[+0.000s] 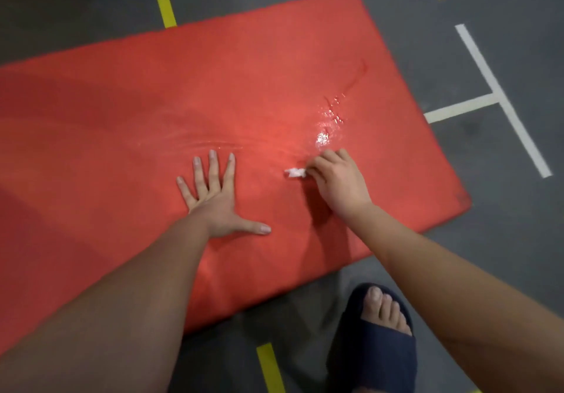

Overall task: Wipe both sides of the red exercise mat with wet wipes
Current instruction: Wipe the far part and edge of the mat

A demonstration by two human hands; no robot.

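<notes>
Pressing flat on the red exercise mat (274,72), the left hand (216,206) lies palm down with its fingers straight and spread and the thumb stretched out to the side, holding nothing. It sits a little in from the mat's near edge. The right hand (338,182) is just beside it, toward the mat's right corner, with its fingers curled round a small crumpled white wet wipe (294,173). One end of the wipe pokes out on the side facing the left hand and touches the mat. Just beyond the right hand's knuckles a wet patch (329,124) glistens on the mat, with a thin streak running from it toward the far right edge and fainter damp arcs sweeping across beyond the left hand's fingertips.

The mat lies flat on a grey floor (503,240), and its left end runs out of view. Yellow tape lines (164,2) cross the floor beyond the mat's far edge, and white tape lines (500,96) run past its right edge. Near the mat's near edge, a foot (384,307) in a dark blue slide sandal (372,350) stands on the floor, just beside another yellow strip.
</notes>
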